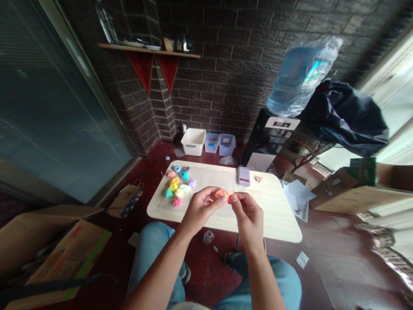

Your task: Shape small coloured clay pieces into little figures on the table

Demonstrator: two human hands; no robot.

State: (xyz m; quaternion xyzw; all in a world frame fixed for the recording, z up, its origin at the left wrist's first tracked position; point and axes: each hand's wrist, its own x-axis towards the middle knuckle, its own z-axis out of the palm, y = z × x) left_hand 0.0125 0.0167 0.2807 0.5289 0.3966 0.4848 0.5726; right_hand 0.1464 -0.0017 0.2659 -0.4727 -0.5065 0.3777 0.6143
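Note:
Between the fingertips of both hands is a soft orange lump, which looks like modelling clay. My left hand pinches its left side, thumb in front and fingers behind. From the other side, my right hand pinches the right end, where a darker orange part shows. Both hands are above the front middle of a pale low table. Left of them on the table lie several similar lumps, among them a pink one, a green one, a purple one and a blue one.
A phone and a small multicoloured cluster are at the table's back right. Behind the table stand a white bin and clear boxes. A water dispenser is at right. Cardboard boxes flank the floor.

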